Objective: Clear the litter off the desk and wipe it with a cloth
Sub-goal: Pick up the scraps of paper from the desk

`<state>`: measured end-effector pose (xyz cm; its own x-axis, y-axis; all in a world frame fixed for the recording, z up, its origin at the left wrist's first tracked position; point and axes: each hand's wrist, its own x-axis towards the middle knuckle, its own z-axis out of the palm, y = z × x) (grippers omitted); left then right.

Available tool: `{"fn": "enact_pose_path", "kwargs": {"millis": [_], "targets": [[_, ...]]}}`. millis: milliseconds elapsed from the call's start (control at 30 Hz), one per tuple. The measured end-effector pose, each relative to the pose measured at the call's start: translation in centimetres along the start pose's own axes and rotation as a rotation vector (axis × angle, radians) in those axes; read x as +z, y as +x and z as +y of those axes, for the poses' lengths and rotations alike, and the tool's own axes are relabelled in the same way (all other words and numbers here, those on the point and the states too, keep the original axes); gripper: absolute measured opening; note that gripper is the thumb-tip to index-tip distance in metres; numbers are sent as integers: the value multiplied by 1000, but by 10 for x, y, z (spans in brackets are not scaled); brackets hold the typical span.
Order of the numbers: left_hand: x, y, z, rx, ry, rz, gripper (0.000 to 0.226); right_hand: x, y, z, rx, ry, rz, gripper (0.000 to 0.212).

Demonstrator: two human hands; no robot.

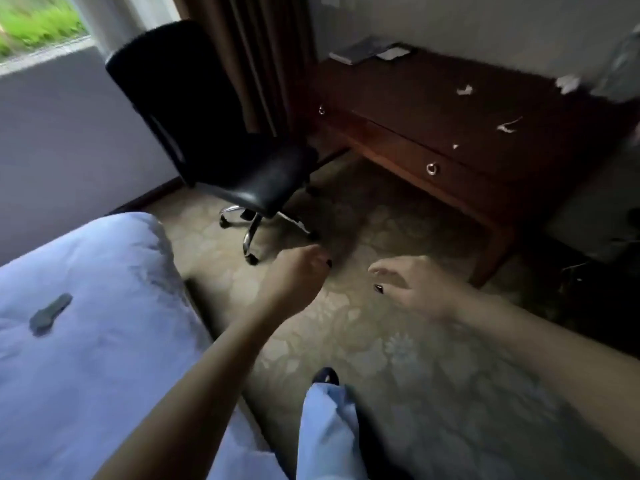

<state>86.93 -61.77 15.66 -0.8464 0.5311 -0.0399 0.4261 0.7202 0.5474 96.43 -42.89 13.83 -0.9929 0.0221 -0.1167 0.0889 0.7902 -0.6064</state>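
Your empty left hand (pixel 300 273), loosely curled, and spread right hand (pixel 410 289) hover over the carpet (pixel 415 368), well short of the far-right counter (pixel 408 98) strewn with paper scraps (pixel 508 125): step closer, gather every scrap before wiping.

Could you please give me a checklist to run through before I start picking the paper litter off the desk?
1. Hands free: left hand and right hand hold nothing: ok.
2. Litter located: torn white paper scraps lie on the dark wooden desk: ok.
3. Reach: both hands hang over the patterned carpet, short of the desk: not ok.
4. Path: the black swivel chair stands left of the desk, clear of the scraps: ok.
5. Wiping cloth ready: none plainly in view: cannot tell.
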Motion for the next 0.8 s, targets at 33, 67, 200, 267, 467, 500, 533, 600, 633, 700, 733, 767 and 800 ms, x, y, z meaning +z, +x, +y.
{"fn": "enact_pose_path", "kwargs": {"millis": [33, 67, 200, 267, 467, 500, 533, 600, 633, 700, 733, 767, 800], "targets": [[3, 24, 6, 35, -13, -9, 19, -10, 7, 13, 43, 27, 53, 33], [6, 48, 10, 71, -26, -13, 21, -18, 16, 24, 78, 46, 97, 32], [15, 151, 22, 166, -106, -48, 22, -48, 74, 61, 164, 85, 226, 29], [12, 206, 22, 221, -143, -68, 21, -65, 117, 73, 182, 74, 275, 30], [-16, 362, 12, 312, -186, -138, 20, -113, 240, 94, 287, 117, 427, 28], [-17, 385, 13, 323, -188, -161, 19, -119, 257, 100, 308, 126, 441, 28], [-16, 407, 13, 328, -193, -182, 20, -126, 272, 108, 328, 134, 457, 27], [-12, 446, 18, 320, -227, -223, 22, -138, 297, 129, 363, 146, 507, 28], [-7, 463, 20, 319, -246, -246, 22, -144, 307, 142, 387, 152, 537, 29], [9, 496, 26, 326, -251, -299, 22, -154, 324, 172, 448, 182, 588, 40], [19, 512, 29, 332, -241, -328, 22, -159, 331, 189, 480, 200, 609, 48], [30, 529, 33, 339, -229, -359, 22, -164, 337, 209, 509, 205, 630, 57], [41, 546, 38, 352, -212, -388, 22, -168, 343, 230, 539, 197, 649, 64]]}}
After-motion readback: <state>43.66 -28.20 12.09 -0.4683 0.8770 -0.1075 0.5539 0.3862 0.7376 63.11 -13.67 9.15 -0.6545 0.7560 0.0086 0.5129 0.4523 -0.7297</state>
